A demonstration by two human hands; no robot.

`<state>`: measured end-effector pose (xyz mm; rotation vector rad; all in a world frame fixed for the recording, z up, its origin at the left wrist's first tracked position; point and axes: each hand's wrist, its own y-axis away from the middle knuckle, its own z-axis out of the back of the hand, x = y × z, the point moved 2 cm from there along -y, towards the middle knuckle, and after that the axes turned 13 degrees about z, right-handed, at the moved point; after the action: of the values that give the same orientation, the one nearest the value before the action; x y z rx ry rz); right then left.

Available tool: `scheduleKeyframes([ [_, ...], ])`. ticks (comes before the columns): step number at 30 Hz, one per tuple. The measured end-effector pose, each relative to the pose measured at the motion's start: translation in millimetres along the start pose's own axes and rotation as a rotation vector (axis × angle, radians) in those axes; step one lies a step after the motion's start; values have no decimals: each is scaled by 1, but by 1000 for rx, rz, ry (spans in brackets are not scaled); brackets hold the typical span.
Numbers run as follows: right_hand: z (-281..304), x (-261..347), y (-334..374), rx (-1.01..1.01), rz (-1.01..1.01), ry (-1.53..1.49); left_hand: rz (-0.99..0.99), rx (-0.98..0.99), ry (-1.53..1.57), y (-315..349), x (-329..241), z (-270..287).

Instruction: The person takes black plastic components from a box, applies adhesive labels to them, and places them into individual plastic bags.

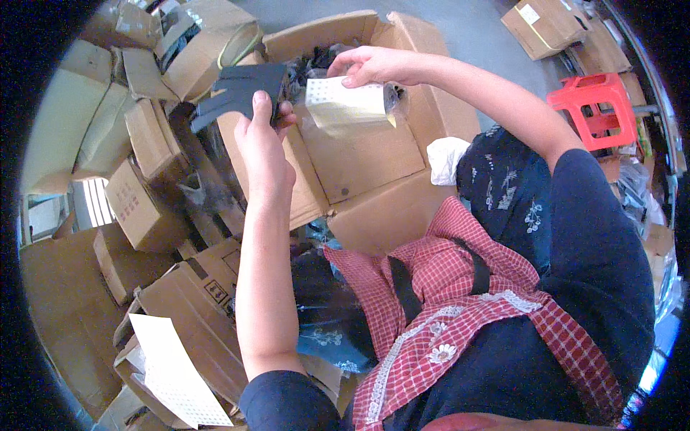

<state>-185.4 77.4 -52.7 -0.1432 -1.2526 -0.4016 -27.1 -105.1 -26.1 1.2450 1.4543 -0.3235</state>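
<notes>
My left hand point(264, 144) grips a flat, dark piece point(248, 85), thumb on top and fingertips curled round its right edge. What kind of thing it is I cannot make out. To the right of it, my right hand point(374, 66) pinches the top edge of a pale sheet of small labels point(346, 104). The sheet bows downward, its lower side yellowish. Both hands are over an open cardboard box point(370, 161). Dark items in clear plastic point(316, 61) lie at the box's far end, partly hidden by my hands.
Cardboard boxes point(147, 140) crowd the left side. Another label sheet point(176, 373) rests on cardboard at lower left. A crumpled white wad point(447, 159) lies by the box's right edge. A red plastic stool point(593, 108) and a closed carton point(543, 27) stand at right.
</notes>
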Motion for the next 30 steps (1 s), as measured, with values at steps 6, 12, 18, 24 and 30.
scheduleKeyframes([
  [6,-27,50,45,-292,-4,-488,-100,79,110,21,2,-33],
  [12,-63,53,42,-374,-39,-589,-312,27,35,23,2,-42],
  [18,-66,94,56,-226,-62,-519,-494,-132,3,-1,-12,-19],
  [24,-68,90,60,-156,33,-411,-497,-204,-164,7,-20,-23],
  [30,-61,73,60,-125,121,-244,-489,-108,-16,2,-17,-31],
])
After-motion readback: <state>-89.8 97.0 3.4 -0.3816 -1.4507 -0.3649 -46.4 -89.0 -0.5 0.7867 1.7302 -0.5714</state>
